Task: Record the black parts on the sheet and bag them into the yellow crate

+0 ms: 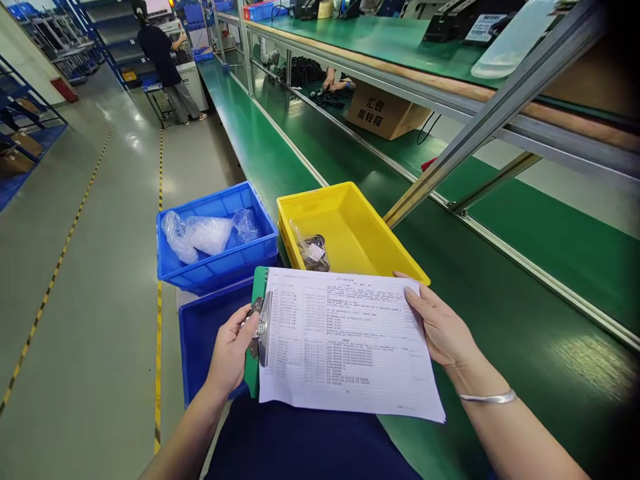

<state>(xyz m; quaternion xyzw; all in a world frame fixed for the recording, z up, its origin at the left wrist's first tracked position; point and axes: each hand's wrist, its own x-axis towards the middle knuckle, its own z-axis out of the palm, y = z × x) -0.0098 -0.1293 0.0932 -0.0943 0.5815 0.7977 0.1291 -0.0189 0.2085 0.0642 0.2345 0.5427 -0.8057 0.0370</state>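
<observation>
A green clipboard (pixel 259 283) with printed sheets of paper (pixel 345 340) lies level in front of me. My left hand (pixel 231 348) grips its left end, thumb by the metal clip (pixel 262 328). At the opposite end my right hand (pixel 440 323) pinches the papers' right edge, thumb on top and fingers underneath; whether the board reaches that far is hidden. Just beyond the papers stands a yellow bin (pixel 360 227), holding a clear bag of small dark parts (pixel 315 252). To its left is a blue bin (pixel 220 263) with clear plastic bags (pixel 207 233) inside.
Another blue bin (pixel 193 353) sits lower at the left. A slanted metal post (pixel 480 127) rises at the right beside the green bench (pixel 505 293). Further back are a cardboard box (pixel 385 113), another person's hands (pixel 334 83) and a standing person (pixel 163 57).
</observation>
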